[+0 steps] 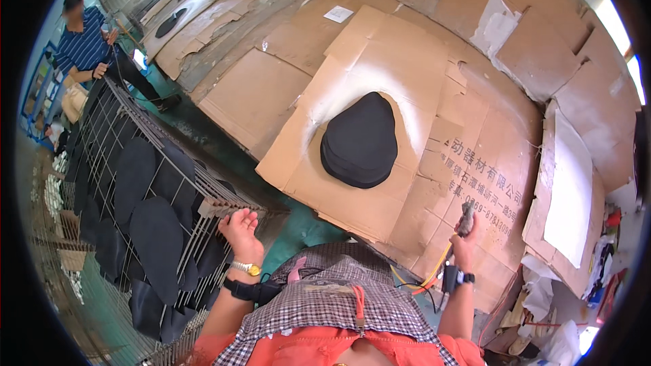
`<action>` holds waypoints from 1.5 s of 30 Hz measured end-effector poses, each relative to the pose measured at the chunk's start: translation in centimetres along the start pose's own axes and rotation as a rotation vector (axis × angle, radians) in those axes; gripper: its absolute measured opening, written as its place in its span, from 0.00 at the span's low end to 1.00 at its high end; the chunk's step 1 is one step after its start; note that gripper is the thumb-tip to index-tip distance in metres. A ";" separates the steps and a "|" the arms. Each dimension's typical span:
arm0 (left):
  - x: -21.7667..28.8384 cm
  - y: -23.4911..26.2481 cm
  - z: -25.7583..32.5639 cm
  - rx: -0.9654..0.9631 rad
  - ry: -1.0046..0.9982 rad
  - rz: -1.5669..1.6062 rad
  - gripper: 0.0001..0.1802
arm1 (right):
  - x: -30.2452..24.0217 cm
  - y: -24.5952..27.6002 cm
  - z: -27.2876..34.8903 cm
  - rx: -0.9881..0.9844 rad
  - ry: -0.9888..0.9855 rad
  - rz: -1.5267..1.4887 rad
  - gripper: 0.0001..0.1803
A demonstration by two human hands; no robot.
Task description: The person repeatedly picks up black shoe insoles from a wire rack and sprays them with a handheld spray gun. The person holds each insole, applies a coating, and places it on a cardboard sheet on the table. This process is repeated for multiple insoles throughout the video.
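Observation:
A stack of black teardrop-shaped flat pieces (360,141) lies on a sheet of brown cardboard (400,74), ringed by a whitish spray stain. My right hand (465,234) is shut on a grey spray gun (466,217) with a yellow hose trailing from it, held over the cardboard's near right part. My left hand (240,228) is half curled and holds nothing; it hovers at the corner of a wire rack (135,163) that carries several black pieces of the same shape.
More cardboard sheets cover the surface all around, with white sheets (568,190) at the right. Green floor shows between rack and cardboard. Another person in a striped shirt (87,41) stands at the far left, beyond the rack.

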State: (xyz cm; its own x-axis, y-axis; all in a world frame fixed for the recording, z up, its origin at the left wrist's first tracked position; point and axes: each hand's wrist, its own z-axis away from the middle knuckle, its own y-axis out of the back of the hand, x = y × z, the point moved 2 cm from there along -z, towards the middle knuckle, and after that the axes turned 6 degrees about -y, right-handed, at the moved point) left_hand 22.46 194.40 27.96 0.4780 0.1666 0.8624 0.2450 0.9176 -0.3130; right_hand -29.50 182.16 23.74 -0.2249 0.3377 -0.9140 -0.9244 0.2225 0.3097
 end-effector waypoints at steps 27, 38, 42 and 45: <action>-13.6 -5.0 -4.6 -0.250 0.438 -0.297 0.29 | 1.7 0.1 4.8 -0.267 -0.345 -0.223 0.15; -17.6 -6.4 -5.9 -0.103 0.528 -0.681 0.18 | -16.8 15.7 21.2 0.277 0.230 0.279 0.21; -17.4 -6.2 -2.9 -0.294 0.497 -0.274 0.16 | -24.3 20.6 24.7 0.511 0.523 0.193 0.20; -19.3 -5.5 2.0 -0.371 0.539 -0.168 0.14 | -25.8 21.5 21.4 0.263 0.682 0.068 0.28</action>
State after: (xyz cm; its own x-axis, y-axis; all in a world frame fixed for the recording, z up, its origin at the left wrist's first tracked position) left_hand 10.26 186.87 13.85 0.7382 -0.2593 0.6228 0.5806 0.7144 -0.3907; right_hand -36.95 197.80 59.56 -0.5001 -0.2663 -0.8240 -0.8165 0.4620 0.3462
